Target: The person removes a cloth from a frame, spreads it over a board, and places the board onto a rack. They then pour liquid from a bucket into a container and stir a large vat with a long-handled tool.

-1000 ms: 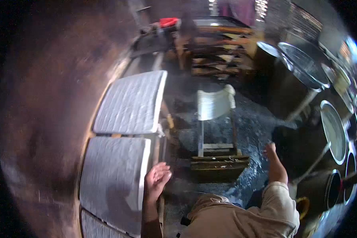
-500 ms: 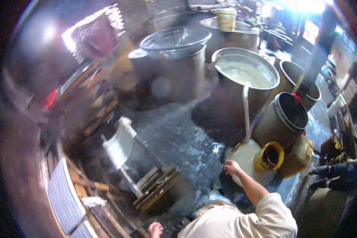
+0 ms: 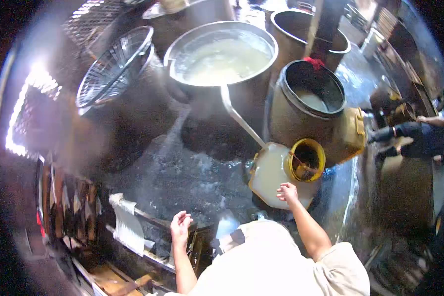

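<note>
Over the near edge of a tub of milky liquid (image 3: 266,176) hangs my right hand (image 3: 287,193), its fingers loosely curled and nothing visible in them. Beside that hand, a yellow bucket (image 3: 320,159) stands at the tub's right side. My left hand (image 3: 181,227) is raised at lower centre, fingers apart and empty, near a white cloth (image 3: 128,224) on a wooden frame. A bent metal pipe (image 3: 241,121) runs from a large vat of pale liquid (image 3: 170,64) down to the tub.
A dark-rimmed barrel (image 3: 286,98) with a red cloth (image 3: 314,62) stands behind the yellow bucket, next to a yellowish jerrycan (image 3: 352,130). A wire basket (image 3: 116,69) rests on a vat at the upper left. Another person (image 3: 419,135) is at the far right. The floor (image 3: 182,182) is wet.
The view has swung right and moved nearer the vats. My left hand has come up into fuller view. My right hand stays by the tub, now closer to the yellow bucket.
</note>
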